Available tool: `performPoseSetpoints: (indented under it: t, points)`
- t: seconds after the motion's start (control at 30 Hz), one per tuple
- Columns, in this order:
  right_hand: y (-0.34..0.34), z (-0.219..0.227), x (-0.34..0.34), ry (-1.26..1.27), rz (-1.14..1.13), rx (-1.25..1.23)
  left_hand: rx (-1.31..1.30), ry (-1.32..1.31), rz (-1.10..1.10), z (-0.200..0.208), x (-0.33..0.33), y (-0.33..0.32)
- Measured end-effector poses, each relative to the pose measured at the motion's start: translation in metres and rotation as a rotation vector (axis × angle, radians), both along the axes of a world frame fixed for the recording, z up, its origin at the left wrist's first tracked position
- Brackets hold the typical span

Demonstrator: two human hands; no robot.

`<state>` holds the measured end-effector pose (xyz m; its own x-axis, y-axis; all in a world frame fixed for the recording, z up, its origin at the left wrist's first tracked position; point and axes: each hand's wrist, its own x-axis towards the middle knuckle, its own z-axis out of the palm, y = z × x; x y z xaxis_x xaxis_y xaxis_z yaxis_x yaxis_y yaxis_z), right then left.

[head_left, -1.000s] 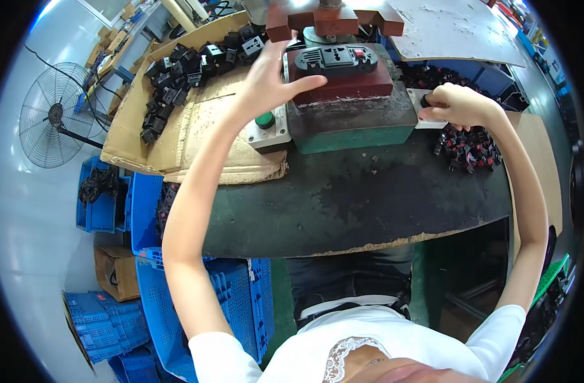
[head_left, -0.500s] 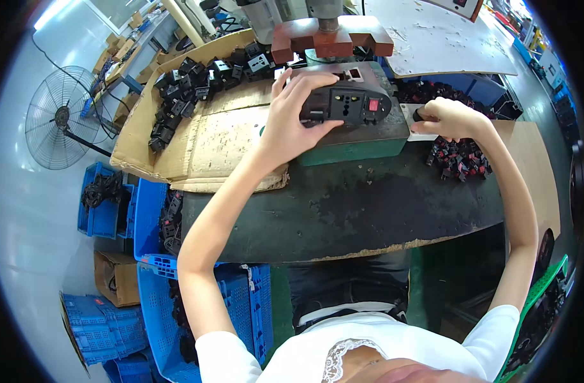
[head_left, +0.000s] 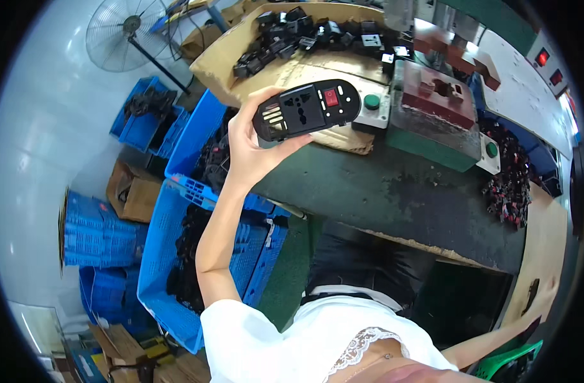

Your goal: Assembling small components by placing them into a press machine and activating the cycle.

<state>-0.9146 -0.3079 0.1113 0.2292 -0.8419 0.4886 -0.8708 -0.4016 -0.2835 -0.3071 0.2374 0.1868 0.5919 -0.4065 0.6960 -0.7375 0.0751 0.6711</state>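
My left hand [head_left: 250, 137] grips a black oval power socket housing [head_left: 301, 112] by its left end, thumb below and fingers above. A red rocker switch [head_left: 331, 97] and socket slots show on its face. It is held up in front of the cardboard at the bench's far side. My right hand [head_left: 546, 297] is low at the far right, over a beige board [head_left: 542, 233]. Beside its fingers is a dark narrow piece [head_left: 532, 292]; blur hides whether the fingers hold it.
Right of the housing stands a press block [head_left: 426, 137] with a reddish fixture [head_left: 435, 96], between two green buttons [head_left: 371, 102] [head_left: 491, 150]. Small black-red switches [head_left: 509, 191] are heaped at the right. A cardboard tray [head_left: 225, 54] holds black socket parts; blue crates [head_left: 158, 255] stand left.
My left hand has drawn the housing away from the press and tilted it. My right hand has left the button box and dropped to the lower right. The view has swung right.
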Motion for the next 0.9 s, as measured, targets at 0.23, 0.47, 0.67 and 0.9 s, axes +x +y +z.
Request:
performPoseSetpoints:
  t: [0.23,0.47,0.67,0.9]
  points:
    - [0.037,-0.074,-0.017,0.522,-0.537,0.069,0.03,0.155,0.069,-0.009,-0.016,0.037]
    - [0.041,-0.047,0.007,0.236,0.034,-0.094,0.143,-0.029,0.361,-0.018,-0.008,0.071]
    - [-0.018,-0.033,0.011,0.162,0.003,0.293,0.219,-0.096,0.526,-0.03,-0.004,0.103]
    - [-0.046,-0.026,0.045,0.148,0.025,0.242,0.251,-0.141,0.815,-0.071,0.027,0.13]
